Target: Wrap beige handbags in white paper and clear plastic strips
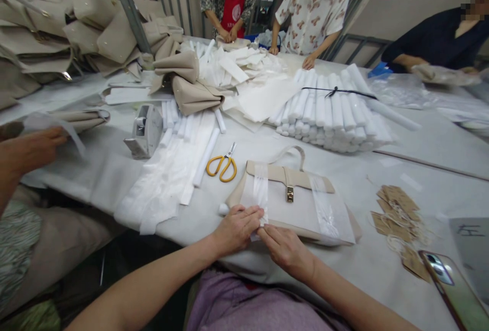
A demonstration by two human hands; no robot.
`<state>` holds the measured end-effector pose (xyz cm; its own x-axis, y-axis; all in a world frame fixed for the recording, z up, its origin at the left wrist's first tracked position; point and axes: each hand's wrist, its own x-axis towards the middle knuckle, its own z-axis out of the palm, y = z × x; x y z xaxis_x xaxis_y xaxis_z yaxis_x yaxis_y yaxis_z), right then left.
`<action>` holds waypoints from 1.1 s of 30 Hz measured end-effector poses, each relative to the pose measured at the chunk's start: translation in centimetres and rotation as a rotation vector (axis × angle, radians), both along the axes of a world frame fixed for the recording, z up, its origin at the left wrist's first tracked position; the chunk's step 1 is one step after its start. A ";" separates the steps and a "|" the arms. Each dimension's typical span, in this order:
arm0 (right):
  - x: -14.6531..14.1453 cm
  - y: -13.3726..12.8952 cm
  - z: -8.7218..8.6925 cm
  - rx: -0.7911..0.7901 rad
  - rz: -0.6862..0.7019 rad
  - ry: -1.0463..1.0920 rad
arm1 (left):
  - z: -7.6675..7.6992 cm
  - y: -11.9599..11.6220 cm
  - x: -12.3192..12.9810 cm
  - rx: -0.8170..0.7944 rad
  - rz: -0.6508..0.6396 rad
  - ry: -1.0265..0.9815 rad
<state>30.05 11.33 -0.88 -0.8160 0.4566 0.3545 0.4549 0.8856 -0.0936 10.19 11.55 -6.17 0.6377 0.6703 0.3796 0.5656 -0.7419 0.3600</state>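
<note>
A beige handbag [301, 209] with a gold clasp lies flat before me, its handle pointing away. Two translucent white strips [323, 209] run over its flap and front, at left and right. My left hand [239, 226] presses on the bag's lower left edge, fingers together on the end of the left strip. Touching it, my right hand [286, 250] pinches at the same strip end with thumb and fingers. Yellow-handled scissors [222, 166] lie just beyond the bag's left side.
White rolls [332, 107] tied with black cord lie beyond the bag. Left are white strips [171, 173], a tape dispenser [144, 132] and piled bags [91, 20]. Tags [399, 219] and a phone [454, 290] lie right. Three people work across the table; another person's hand [34, 150] is at left.
</note>
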 end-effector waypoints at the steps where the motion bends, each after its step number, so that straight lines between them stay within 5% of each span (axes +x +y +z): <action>1: 0.0 0.0 -0.1 -0.002 -0.015 0.021 | -0.3 0.0 0.2 0.016 0.015 -0.010; 11: -0.1 1.6 0.5 -0.103 -0.233 0.090 | 0.1 -0.2 1.3 -0.057 0.155 -0.208; 18: -0.7 4.2 0.9 -0.790 -0.578 0.152 | 0.6 -0.6 3.0 -0.075 0.360 -0.238; 20: -0.9 4.8 1.2 -0.882 -0.648 0.097 | 0.6 -0.6 3.6 -0.055 0.422 -0.250; 28: -1.1 5.4 1.3 -0.876 -0.671 0.055 | 1.3 -0.6 3.9 -0.022 0.550 -0.311; 33: -1.0 5.6 0.8 -0.868 -0.686 0.043 | 1.2 -4.2 4.3 0.127 0.479 -0.199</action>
